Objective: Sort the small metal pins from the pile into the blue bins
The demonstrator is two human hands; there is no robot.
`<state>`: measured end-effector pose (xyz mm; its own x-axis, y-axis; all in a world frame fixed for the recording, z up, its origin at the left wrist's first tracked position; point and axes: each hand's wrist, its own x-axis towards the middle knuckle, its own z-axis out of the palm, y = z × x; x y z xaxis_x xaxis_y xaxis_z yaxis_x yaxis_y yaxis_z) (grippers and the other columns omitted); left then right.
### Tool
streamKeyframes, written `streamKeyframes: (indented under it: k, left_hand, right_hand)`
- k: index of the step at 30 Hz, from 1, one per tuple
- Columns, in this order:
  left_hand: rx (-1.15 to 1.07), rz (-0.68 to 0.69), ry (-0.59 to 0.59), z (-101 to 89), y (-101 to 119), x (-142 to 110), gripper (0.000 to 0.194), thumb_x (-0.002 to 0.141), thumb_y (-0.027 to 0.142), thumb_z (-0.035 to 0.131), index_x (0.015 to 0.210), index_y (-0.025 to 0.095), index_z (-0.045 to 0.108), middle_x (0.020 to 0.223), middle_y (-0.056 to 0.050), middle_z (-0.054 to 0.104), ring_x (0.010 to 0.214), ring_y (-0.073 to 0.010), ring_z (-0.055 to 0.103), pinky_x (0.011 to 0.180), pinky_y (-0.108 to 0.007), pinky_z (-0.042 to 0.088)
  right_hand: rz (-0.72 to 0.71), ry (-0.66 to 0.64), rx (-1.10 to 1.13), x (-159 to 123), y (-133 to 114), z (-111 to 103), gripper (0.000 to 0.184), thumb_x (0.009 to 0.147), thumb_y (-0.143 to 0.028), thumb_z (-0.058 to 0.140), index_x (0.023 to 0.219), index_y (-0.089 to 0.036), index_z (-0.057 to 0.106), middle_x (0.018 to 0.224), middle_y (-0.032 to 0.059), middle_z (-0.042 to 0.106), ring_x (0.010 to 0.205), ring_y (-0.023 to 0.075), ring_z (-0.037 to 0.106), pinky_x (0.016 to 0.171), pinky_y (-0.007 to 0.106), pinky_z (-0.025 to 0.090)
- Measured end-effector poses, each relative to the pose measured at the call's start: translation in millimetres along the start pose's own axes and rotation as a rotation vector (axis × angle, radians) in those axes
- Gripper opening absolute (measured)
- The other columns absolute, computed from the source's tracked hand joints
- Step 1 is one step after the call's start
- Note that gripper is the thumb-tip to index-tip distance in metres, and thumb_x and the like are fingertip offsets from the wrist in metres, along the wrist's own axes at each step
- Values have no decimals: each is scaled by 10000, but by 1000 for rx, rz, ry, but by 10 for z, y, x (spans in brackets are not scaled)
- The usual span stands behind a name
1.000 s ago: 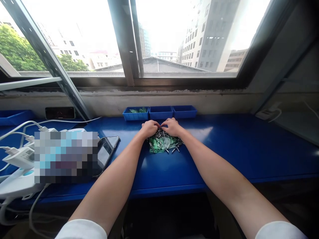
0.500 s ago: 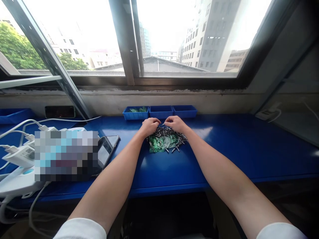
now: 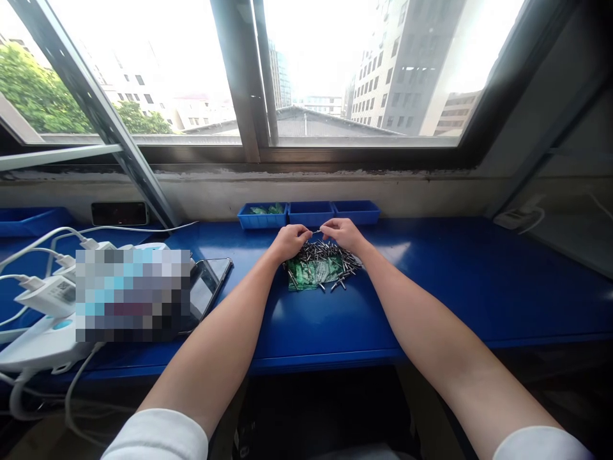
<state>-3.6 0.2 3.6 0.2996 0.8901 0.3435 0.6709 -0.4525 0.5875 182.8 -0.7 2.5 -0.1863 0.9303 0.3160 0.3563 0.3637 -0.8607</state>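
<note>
Above a heap of small dark metal pins (image 3: pixel 331 252), my left hand (image 3: pixel 291 243) and my right hand (image 3: pixel 343 234) face each other. Both are closed in a pinch. A thin, light metal pin (image 3: pixel 317 231) spans the short gap between the fingertips, one end at each hand. Its exact shape is too small to tell. Under and in front of the heap lies a crumpled green plastic bag (image 3: pixel 311 273), with several loose pins on and beside it.
Three joined blue bins stand behind my hands. Green packets lie in the left bin (image 3: pixel 262 220). To the left are a phone (image 3: pixel 211 287), a white power strip (image 3: pixel 43 345) with chargers and cables, and a blurred patch. A slanted metal post (image 3: pixel 129 163) rises before the window.
My right hand has moved slightly up and away from the left. More of the thin pin shows between the fingertips. The view has shifted slightly.
</note>
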Motion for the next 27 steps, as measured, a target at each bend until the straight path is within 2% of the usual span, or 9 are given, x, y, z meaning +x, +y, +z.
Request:
streamKeyframes:
  k: [6,12,17,27]
  left_hand:
    - [-9,13,18,4,10,-5,294,784,397,522,879,175,691,867,-34,694,801,-182,602,742,-257,441]
    - [-15,26,-9,16,-23,0,353,819,428,449,819,180,701,757,-23,682,746,-181,595,697,-261,447]
    - [23,8,10,27,-45,20,294,797,396,498,857,185,695,830,-34,695,802,-192,604,741,-265,451]
    - [54,14,15,18,-40,15,291,808,391,495,888,198,698,874,-29,699,844,-200,610,768,-275,456]
  right_hand:
    - [-24,-29,-41,-7,29,-20,220,725,-362,600,745,-148,644,627,35,653,544,125,531,532,251,405]
    - [-57,16,74,-40,-45,0,151,690,-292,629,734,-147,630,652,40,651,631,150,594,597,263,443]
    - [-4,-21,178,-71,-117,-4,192,616,-265,677,768,-150,655,685,32,662,641,144,579,607,263,443]
    - [58,-81,240,-95,-109,-52,213,636,-308,635,758,-146,696,698,47,678,575,118,514,508,236,366]
